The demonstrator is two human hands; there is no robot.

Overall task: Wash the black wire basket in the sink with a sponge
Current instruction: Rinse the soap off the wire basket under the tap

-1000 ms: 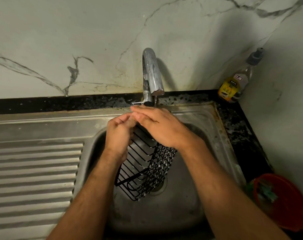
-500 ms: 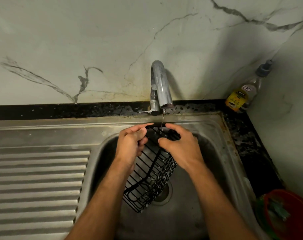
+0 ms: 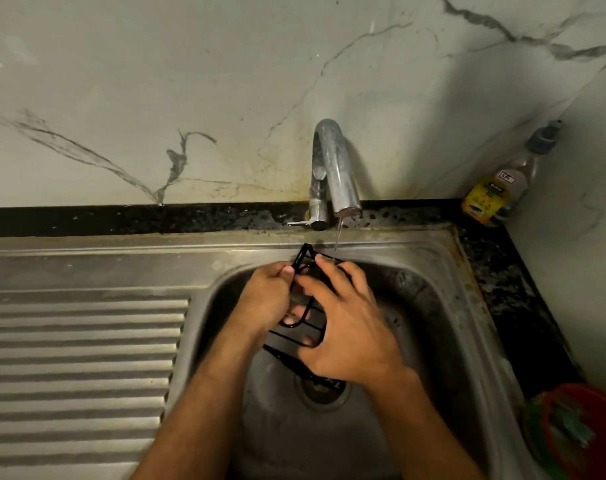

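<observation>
Head view: nearest me my forearms reach over the sink's front edge into the bowl. My right hand curls over the black wire basket, fingers wrapped round its wires above the drain. My left hand pinches the basket's upper corner. The basket is held tilted, clear of the bowl walls on both sides. Beyond, a thin stream falls from the tap just beside its top edge. A bottle stands in the far right corner.
</observation>
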